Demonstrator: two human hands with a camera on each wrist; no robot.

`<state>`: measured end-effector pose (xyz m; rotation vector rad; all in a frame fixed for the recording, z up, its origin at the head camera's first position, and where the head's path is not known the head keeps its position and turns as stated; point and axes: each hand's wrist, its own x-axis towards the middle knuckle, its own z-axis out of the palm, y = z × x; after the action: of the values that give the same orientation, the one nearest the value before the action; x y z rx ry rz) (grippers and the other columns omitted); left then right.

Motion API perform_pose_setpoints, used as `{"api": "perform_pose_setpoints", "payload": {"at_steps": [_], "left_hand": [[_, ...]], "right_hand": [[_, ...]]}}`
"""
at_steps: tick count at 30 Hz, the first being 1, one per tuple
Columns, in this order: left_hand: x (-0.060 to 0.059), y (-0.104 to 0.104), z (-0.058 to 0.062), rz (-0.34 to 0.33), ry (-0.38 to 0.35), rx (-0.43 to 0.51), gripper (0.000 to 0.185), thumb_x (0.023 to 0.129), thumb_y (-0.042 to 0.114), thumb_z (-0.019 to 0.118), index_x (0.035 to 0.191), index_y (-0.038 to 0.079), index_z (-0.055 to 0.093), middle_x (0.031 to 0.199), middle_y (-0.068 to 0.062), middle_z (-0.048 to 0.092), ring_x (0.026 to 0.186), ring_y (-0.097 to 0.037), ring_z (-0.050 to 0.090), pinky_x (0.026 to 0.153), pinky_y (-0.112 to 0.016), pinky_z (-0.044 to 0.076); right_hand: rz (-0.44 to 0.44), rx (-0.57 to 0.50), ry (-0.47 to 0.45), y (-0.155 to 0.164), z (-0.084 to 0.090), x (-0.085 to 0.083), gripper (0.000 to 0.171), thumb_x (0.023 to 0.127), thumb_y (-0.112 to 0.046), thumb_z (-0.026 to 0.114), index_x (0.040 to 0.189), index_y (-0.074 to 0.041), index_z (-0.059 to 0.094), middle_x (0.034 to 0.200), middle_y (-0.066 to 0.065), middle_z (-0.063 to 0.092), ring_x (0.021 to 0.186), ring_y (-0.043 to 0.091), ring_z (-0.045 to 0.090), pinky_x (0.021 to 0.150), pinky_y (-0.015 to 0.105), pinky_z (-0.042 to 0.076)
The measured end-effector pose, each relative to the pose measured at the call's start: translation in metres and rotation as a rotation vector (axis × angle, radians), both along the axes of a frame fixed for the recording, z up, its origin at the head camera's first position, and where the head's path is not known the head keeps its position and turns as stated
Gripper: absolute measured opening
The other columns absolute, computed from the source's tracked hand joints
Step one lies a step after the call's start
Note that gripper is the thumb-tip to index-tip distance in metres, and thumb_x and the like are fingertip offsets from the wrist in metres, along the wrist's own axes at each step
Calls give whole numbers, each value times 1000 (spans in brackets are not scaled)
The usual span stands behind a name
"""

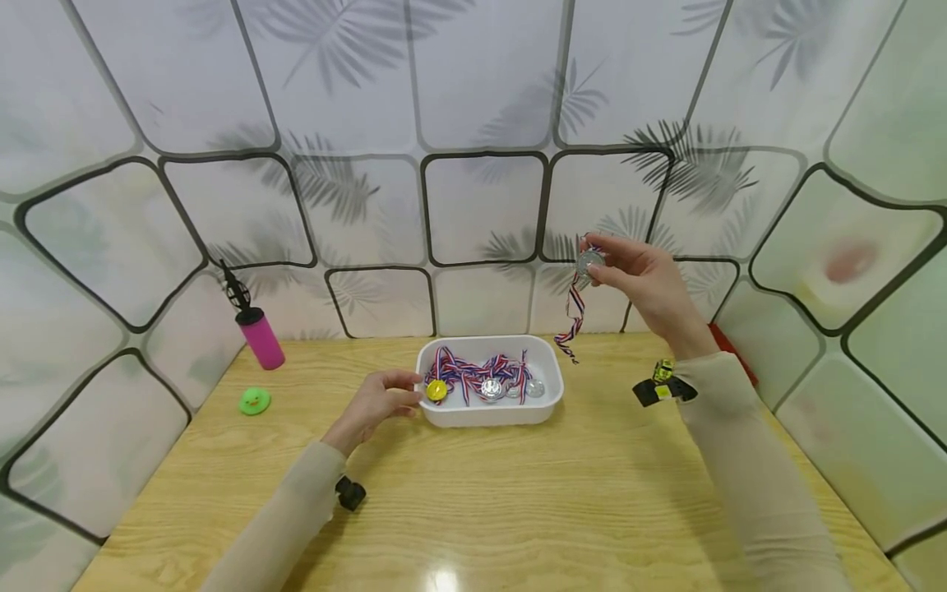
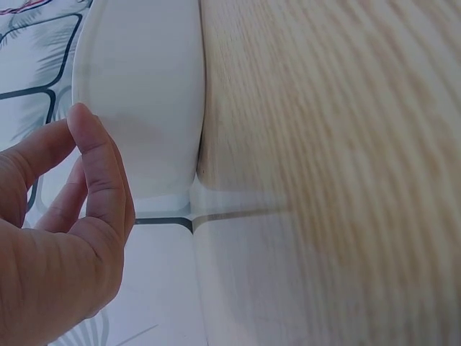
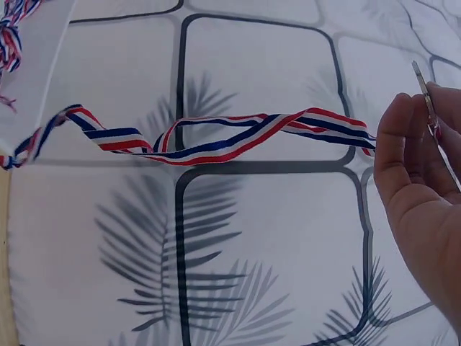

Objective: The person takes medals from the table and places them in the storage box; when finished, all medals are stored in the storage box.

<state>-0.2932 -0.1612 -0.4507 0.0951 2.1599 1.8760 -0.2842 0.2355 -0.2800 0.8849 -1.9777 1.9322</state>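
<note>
High above the table, my right hand [image 1: 647, 279] pinches a silver medal [image 1: 589, 263] between thumb and fingers. Its red, white and blue ribbon [image 3: 223, 144] dangles in a twisted strand, right of a white plastic tray [image 1: 488, 418]. In the right wrist view the medal [image 3: 426, 94] shows edge-on. My left hand [image 1: 376, 404] is at the tray's left end, thumb and finger pinching the rim [image 2: 78, 83]. Inside the tray lie a gold medal [image 1: 436, 390], several silver medals [image 1: 491, 389] and a heap of striped ribbons [image 1: 464, 374].
On the left of the wooden table [image 1: 459, 501] stands a pink cylinder with a black top [image 1: 262, 339], with a green duck-faced toy [image 1: 255, 401] in front of it. Patterned panels [image 1: 484, 210] enclose the back and sides. Something red [image 1: 732, 353] is partly hidden behind my right forearm.
</note>
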Motion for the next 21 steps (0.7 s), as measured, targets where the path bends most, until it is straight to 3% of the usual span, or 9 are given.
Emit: {"api": "perform_pose_setpoints", "payload": {"at_steps": [8,12,16,21], "left_hand": [[-1,-1,-1,-5,5,-4,40,89,-2,65,127,-11,56,99,-7,62,79,-14,66,69,-27,59],[-1,-2,-1,0,7,-9,39,89,-3,65,127,-11,57,100,-8,62,79,-14,66,69,-27,59],[-1,-2,-1,-9,17,-13,40,89,-2,66,127,-12,56,101,-9,62,80,-14,66,70,-26,59],[1,-1,0,-11,18,-17,40,89,-1,66,126,-11,56,101,-9,62,79,-14,66,70,-26,59]], "right_hand": [[49,20,21,-19,7,-3,39,90,4,65,129,2,61,117,4,68,88,12,63,75,22,56],[72,55,-24,-28,1,-9,39,91,1,66,130,1,61,119,4,67,89,11,62,75,22,56],[35,121,-65,-35,-10,-19,39,91,-3,67,130,-1,61,119,1,67,89,9,62,76,22,56],[-13,154,-99,-37,-22,-29,41,92,-1,65,132,5,57,118,2,68,85,7,63,74,22,57]]}}
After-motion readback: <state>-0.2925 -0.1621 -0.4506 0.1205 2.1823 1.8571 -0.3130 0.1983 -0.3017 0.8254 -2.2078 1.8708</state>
